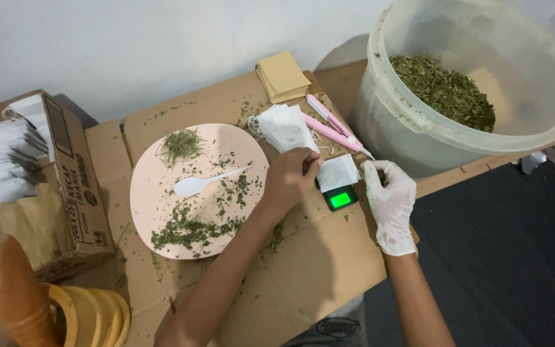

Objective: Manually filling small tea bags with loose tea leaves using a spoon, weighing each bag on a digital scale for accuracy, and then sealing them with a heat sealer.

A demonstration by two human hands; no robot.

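Observation:
A small white tea bag (336,172) lies on a little black digital scale (340,198) with a lit green display. My bare left hand (289,178) pinches the bag's left upper edge. My right hand (390,200), in a white glove, pinches its right upper corner. Just left of my left hand lies a round pink plate (155,173) with piles of dried green herb (187,230) and a white plastic spoon (203,182). All of this rests on flattened cardboard (303,270).
A pile of empty white tea bags (284,127), a pink hand sealer (332,125) and a stack of tan papers (282,76) lie behind the scale. A large translucent bucket (412,115) of dried herb stands at the right. A cardboard box (75,180) of filled bags is at the left.

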